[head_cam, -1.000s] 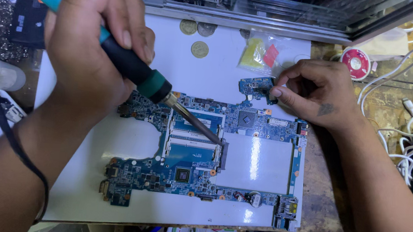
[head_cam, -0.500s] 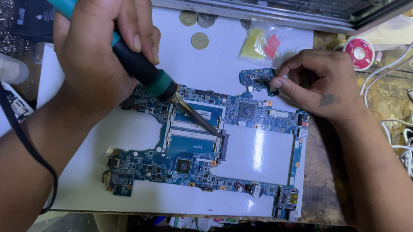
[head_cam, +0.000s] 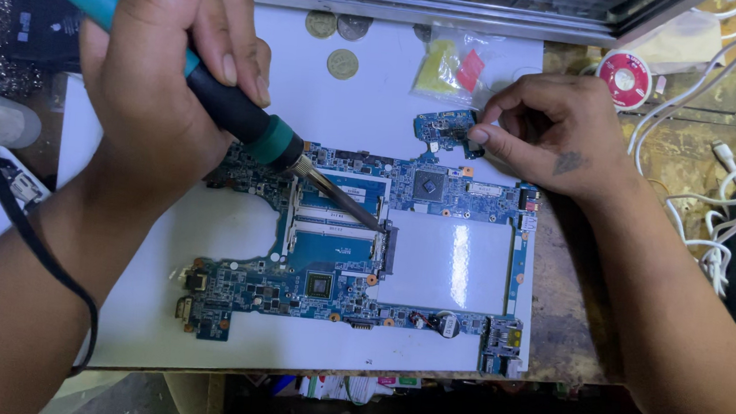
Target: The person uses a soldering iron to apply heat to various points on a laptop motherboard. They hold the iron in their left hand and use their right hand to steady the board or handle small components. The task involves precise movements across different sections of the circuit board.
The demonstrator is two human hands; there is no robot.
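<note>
The left hand (head_cam: 161,82) is closed in a full fist around the teal and black handle of a soldering iron (head_cam: 217,105); the iron's long axis slants from the upper left down to the lower right, and its metal tip (head_cam: 375,225) rests at the right end of the memory slots, beside a dark connector, near the middle of the blue circuit board (head_cam: 338,240); the board lies flat on a white sheet (head_cam: 284,351), stretching left to right; the right hand (head_cam: 552,134) sits well apart at the board's upper right edge, fingers curled and pinching the small upper tab of the board, so the left hand is the nearer one to the tip's spot; three coins (head_cam: 342,64) lie above, untouched.
</note>
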